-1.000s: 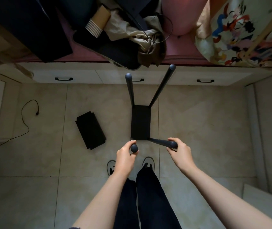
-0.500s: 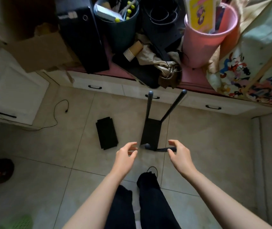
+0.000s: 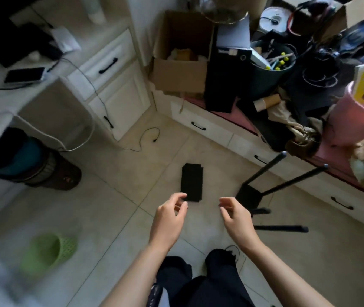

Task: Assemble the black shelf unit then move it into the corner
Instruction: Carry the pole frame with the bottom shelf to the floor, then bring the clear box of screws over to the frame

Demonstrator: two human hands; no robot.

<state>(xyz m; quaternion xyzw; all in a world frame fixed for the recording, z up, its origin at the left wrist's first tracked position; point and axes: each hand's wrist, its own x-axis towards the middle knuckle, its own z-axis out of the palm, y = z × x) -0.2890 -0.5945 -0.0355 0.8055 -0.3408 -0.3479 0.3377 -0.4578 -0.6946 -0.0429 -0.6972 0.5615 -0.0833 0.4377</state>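
Both hands, left [image 3: 168, 219] and right [image 3: 237, 220], have let go and hover loosely curled, empty, while the shelf frame [image 3: 248, 194] stands right on the tiled floor [image 3: 110, 196], poles slanting toward the drawers [image 3: 207, 127].

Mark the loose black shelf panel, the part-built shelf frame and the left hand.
loose black shelf panel [image 3: 192, 182]: head view, middle of its flat top face.
part-built shelf frame [image 3: 249, 196]: head view, on its black panel between the poles.
left hand [image 3: 169, 218]: head view, back of the hand.
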